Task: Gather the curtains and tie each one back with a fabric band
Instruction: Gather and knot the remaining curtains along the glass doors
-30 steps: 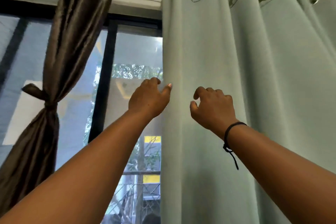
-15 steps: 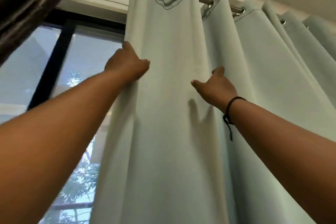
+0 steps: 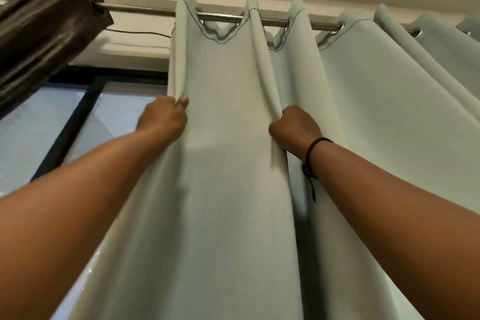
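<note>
— Where's the curtain you're working on?

— The pale green curtain [image 3: 228, 189] hangs right in front of me from the metal rod [image 3: 145, 11], threaded on by its eyelet rings, and falls in broad folds past the bottom of my view. Its left edge stands against the window [image 3: 39, 122].

— And your hands?

— Both are up on it, below the rod. My left hand [image 3: 162, 118] is at the curtain's left edge, with the thumb and fingers [image 3: 184, 102] pinching the hem between them. My right hand [image 3: 296, 128] is further along, clenched round a fold of the same cloth, knuckles towards me. A flat panel of fabric stretches between the two hands.

— Anything on your wrists?

— A black cord bracelet [image 3: 310, 161] on the right one, with a loose end dangling down.

— What about the other curtain?

— The dark brown curtain [image 3: 44, 31] is bunched tight at the left end of the same rod, well apart from my hands. Only its top part is in view, so I can't tell how it sits lower down.

— What's behind all this?

— The window with its black frame [image 3: 70, 122], pale light through the glass, and a thin cable [image 3: 140, 33] running along the wall under the rod.
</note>
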